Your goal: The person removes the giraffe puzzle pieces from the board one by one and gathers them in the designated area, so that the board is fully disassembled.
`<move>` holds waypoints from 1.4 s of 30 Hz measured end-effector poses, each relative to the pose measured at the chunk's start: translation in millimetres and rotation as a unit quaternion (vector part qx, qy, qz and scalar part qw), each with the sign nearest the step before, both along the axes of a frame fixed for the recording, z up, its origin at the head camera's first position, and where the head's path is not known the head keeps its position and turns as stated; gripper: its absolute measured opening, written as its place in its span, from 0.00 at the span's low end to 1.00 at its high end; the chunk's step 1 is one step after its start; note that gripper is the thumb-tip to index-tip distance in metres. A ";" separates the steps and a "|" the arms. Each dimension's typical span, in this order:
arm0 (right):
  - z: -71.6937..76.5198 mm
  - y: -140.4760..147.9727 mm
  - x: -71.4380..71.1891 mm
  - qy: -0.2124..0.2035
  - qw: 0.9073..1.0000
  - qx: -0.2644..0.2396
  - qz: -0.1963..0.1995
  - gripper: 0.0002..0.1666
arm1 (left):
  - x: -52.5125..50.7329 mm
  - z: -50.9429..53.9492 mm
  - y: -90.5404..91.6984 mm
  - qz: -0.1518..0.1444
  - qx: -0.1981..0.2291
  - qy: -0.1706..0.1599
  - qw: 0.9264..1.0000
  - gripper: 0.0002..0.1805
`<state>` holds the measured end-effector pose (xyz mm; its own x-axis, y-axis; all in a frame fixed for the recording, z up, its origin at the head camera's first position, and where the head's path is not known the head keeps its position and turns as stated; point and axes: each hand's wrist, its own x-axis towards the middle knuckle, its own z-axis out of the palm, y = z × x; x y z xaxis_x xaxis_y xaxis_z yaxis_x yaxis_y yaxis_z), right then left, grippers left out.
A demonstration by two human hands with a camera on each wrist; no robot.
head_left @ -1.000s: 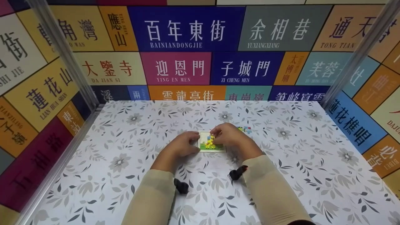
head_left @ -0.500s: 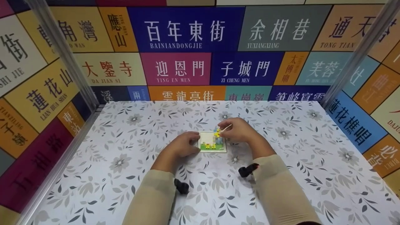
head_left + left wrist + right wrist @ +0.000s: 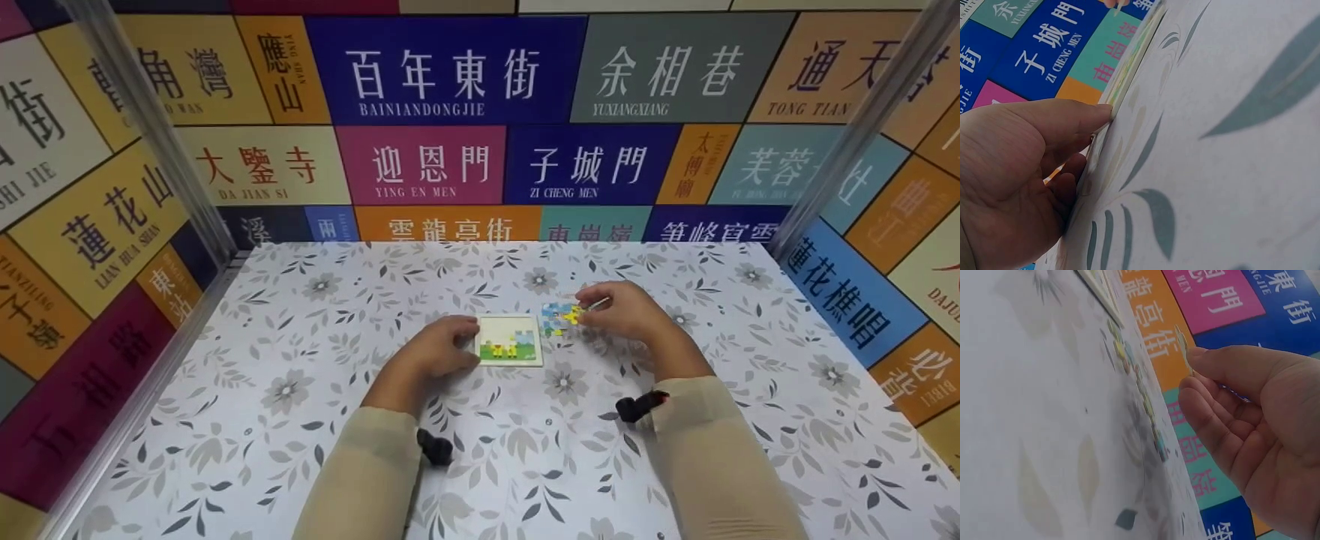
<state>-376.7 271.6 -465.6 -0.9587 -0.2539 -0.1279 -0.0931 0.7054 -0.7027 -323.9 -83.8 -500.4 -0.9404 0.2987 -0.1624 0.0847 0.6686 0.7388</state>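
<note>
A small square jigsaw puzzle board (image 3: 507, 328) with a pale rim lies on the table, partly filled with green and yellow pieces along its bottom and right side. My left hand (image 3: 439, 347) grips the board's left edge; in the left wrist view the thumb (image 3: 1098, 116) presses on the rim. To the right of the board, my right hand (image 3: 626, 311) pinches a puzzle piece (image 3: 1183, 349) between thumb and fingers, above the table. Loose blue, yellow and green puzzle pieces (image 3: 553, 321) lie beside the board, just left of that hand.
White cloth with grey leaves and flowers covers the table (image 3: 300, 435). Coloured panels (image 3: 442, 67) with street names stand behind and at the sides, with clear corner posts (image 3: 150, 120). A black wrist camera (image 3: 639, 406) sits on each arm.
My right hand has lifted a yellow and blue puzzle piece off the board and carried it right, uncovering the loose pieces and the board's pale upper area. The left hand stays in place.
</note>
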 end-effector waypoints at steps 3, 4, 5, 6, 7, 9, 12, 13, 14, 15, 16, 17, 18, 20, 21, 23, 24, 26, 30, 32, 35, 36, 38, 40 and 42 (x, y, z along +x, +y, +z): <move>-2.2 5.1 -1.0 -0.011 1.000 0.004 -0.012 0.30 | 0.1 0.9 -0.5 0.002 0.003 -0.002 1.000 0.35; -3.4 6.3 -1.4 -0.014 1.000 0.005 -0.012 0.30 | 0.2 1.0 -0.7 0.002 0.004 -0.002 1.000 0.35; -5.0 7.1 -1.8 -0.018 1.000 0.006 -0.013 0.29 | 0.3 0.9 -0.8 0.002 0.006 -0.004 1.000 0.35; -6.7 7.8 -2.1 -0.022 1.000 0.007 -0.013 0.29 | 0.5 1.0 -0.9 0.004 0.009 -0.006 1.000 0.35; -8.8 8.6 -2.5 -0.027 1.000 0.007 -0.013 0.29 | 0.5 0.9 -0.9 0.004 0.010 -0.008 1.000 0.35; -13.9 10.1 -3.0 -0.032 0.999 0.004 -0.010 0.28 | 0.4 0.4 -1.1 0.002 0.009 -0.010 1.000 0.35; -21.4 12.1 -3.0 -0.032 0.999 -0.002 0.000 0.28 | -0.1 -0.7 -1.2 -0.002 0.004 -0.010 1.000 0.35; -23.5 12.3 -2.7 -0.031 0.999 -0.007 0.002 0.28 | -0.5 -1.1 -1.3 -0.003 0.001 -0.009 1.000 0.34; -25.2 12.4 -2.4 -0.029 0.999 -0.012 0.004 0.27 | -0.7 -1.5 -1.3 -0.004 0.000 -0.008 1.000 0.34; -26.4 12.3 -2.0 -0.027 0.999 -0.016 0.005 0.27 | -1.0 -1.8 -1.3 -0.004 -0.001 -0.008 1.000 0.35; -27.2 11.9 -1.4 -0.027 0.999 -0.020 0.004 0.27 | -1.1 -2.0 -1.5 -0.005 -0.002 -0.007 1.000 0.35; -27.8 11.6 -1.0 -0.026 0.999 -0.024 0.003 0.26 | -1.2 -2.2 -1.6 -0.006 -0.003 -0.006 1.000 0.35; -28.2 11.2 -0.6 -0.026 0.999 -0.027 0.001 0.26 | -1.2 -2.2 -1.8 -0.007 -0.004 -0.005 1.000 0.35; -28.1 10.1 0.1 -0.030 0.999 -0.029 -0.007 0.25 | -1.2 -2.4 -2.3 -0.011 -0.002 -0.001 1.000 0.35; -27.8 9.6 0.5 -0.032 0.999 -0.028 -0.011 0.25 | -1.3 -2.4 -2.6 -0.013 -0.002 0.001 1.000 0.35; -26.9 8.5 1.1 -0.038 0.999 -0.027 -0.017 0.24 | -1.7 -2.5 -3.0 -0.020 -0.001 0.008 1.000 0.35; -26.3 7.8 1.3 -0.041 0.999 -0.025 -0.021 0.24 | -1.9 -2.5 -3.2 -0.023 -0.001 0.011 1.000 0.35; -25.0 6.5 1.7 -0.045 0.998 -0.023 -0.028 0.24 | -2.4 -2.6 -3.4 -0.028 0.000 0.016 0.999 0.35; -23.9 5.2 1.4 -0.042 0.999 -0.018 -0.027 0.24 | -2.8 -2.5 -3.1 -0.028 -0.002 0.014 1.000 0.35; -23.9 4.9 1.1 -0.041 0.999 -0.017 -0.027 0.24 | -2.9 -2.4 -2.9 -0.026 -0.003 0.012 1.000 0.34; -23.4 4.6 0.6 -0.043 0.999 -0.011 -0.032 0.24 | -2.8 -2.3 -2.7 -0.024 -0.002 0.012 1.000 0.34; -23.2 4.2 0.5 -0.046 0.998 -0.009 -0.036 0.24 | -2.8 -2.1 -2.6 -0.023 -0.001 0.013 1.000 0.34; -22.2 3.7 0.3 -0.048 0.998 -0.004 -0.040 0.24 | -2.7 -1.8 -2.6 -0.021 0.000 0.011 1.000 0.34; -21.1 3.3 0.2 -0.051 0.998 0.001 -0.043 0.24 | -2.6 -1.7 -2.4 -0.019 0.000 0.010 1.000 0.35; -19.7 2.4 0.3 -0.054 0.997 0.002 -0.048 0.24 | -2.8 -1.6 -2.4 -0.019 -0.002 0.007 1.000 0.35</move>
